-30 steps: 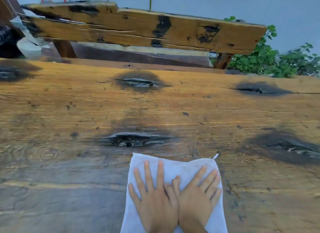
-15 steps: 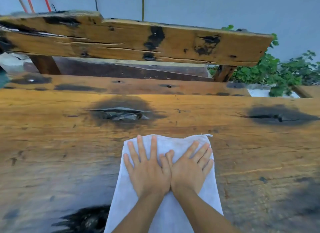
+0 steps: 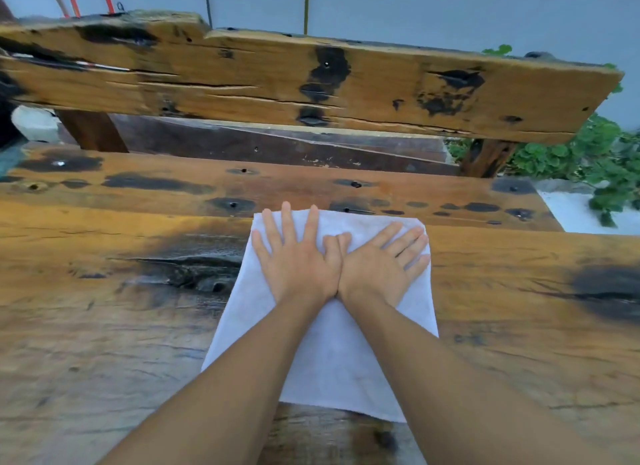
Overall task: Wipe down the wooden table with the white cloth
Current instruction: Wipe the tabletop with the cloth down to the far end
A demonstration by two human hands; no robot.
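Observation:
A white cloth lies flat on the wooden table, its far edge at the table's far edge. My left hand and my right hand press side by side on the cloth's far half, palms down, fingers spread, thumbs touching. Both forearms stretch out over the cloth's near part. The tabletop is rough, with dark knots and burnt-looking patches.
Past the table's far edge stands a wooden bench: its seat plank and its backrest plank. Green plants grow at the right behind it. A pale wall closes the back.
Both hands have pushed the cloth away from me across the table, from the near part to the far edge. My arms are now stretched out further.

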